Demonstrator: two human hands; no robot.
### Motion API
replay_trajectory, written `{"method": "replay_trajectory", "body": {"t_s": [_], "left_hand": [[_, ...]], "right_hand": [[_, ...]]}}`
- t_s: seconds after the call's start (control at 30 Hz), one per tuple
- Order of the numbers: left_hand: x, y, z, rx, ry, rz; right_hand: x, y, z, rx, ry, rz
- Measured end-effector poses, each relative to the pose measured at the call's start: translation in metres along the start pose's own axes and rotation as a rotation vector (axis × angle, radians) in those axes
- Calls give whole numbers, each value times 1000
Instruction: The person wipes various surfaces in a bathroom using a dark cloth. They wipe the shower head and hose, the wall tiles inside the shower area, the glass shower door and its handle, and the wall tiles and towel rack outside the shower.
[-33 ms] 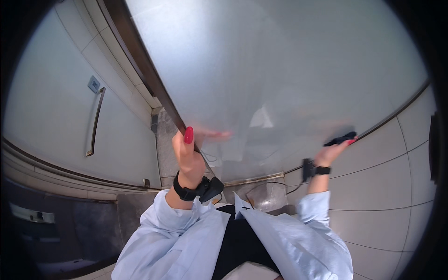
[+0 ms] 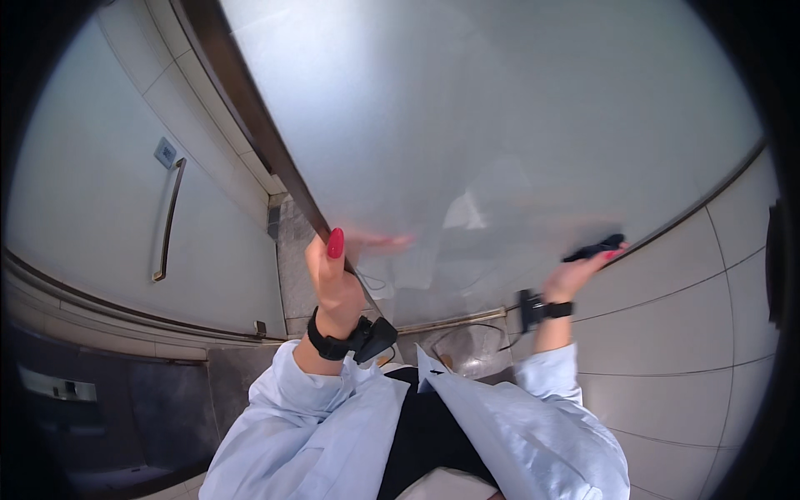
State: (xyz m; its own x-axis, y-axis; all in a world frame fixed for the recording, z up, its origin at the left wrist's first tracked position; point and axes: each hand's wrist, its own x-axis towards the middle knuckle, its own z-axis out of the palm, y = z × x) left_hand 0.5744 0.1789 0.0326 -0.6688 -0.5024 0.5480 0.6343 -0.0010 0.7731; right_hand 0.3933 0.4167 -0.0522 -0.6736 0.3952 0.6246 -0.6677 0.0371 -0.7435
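Note:
A large frosted glass door (image 2: 500,108) with a brown metal edge (image 2: 265,137) stands upright in front of me. My left hand (image 2: 335,287) is closed round that edge, its red-nailed thumb lying on the near side. A blurred pinkish shape with red nails shows at the glass beside it; whether these are fingers or a reflection I cannot tell. Toward the right, my right hand (image 2: 575,273) holds a dark cloth (image 2: 596,247) against the lower part of the glass. Its fingers are partly hidden by the cloth, and a faint reflection shows above it.
Another frosted glass door (image 2: 92,192) with a long metal handle (image 2: 170,221) is at the left. Light tiles (image 2: 658,333) cover the right side. Grey floor tiles (image 2: 467,346) lie below the glass, with a thin dark cable. Both wrists wear black straps with small devices.
My right hand has slid a little to the left along the glass with the dark cloth. The left hand keeps its place on the door's edge.

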Motion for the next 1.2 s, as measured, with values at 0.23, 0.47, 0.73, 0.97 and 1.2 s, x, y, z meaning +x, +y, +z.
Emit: {"method": "replay_trajectory", "body": {"t_s": [0.23, 0.47, 0.73, 0.97, 1.2], "left_hand": [[-8, -16, -54, -178, -17, -212], [-1, -11, -75, -323, -261, -290], [-31, -31, -46, 808, 142, 234], [-66, -71, -9, 629, -116, 781], [-37, -91, 120, 458, -906, 380]], "right_hand": [[-147, -81, 85, -398, -642, -775], [-148, 7, 27, -451, -781, -1118], [91, 22, -48, -475, -164, -515], [181, 6, -66, -131, 15, -108], [150, 99, -123, 271, 367, 320]]}}
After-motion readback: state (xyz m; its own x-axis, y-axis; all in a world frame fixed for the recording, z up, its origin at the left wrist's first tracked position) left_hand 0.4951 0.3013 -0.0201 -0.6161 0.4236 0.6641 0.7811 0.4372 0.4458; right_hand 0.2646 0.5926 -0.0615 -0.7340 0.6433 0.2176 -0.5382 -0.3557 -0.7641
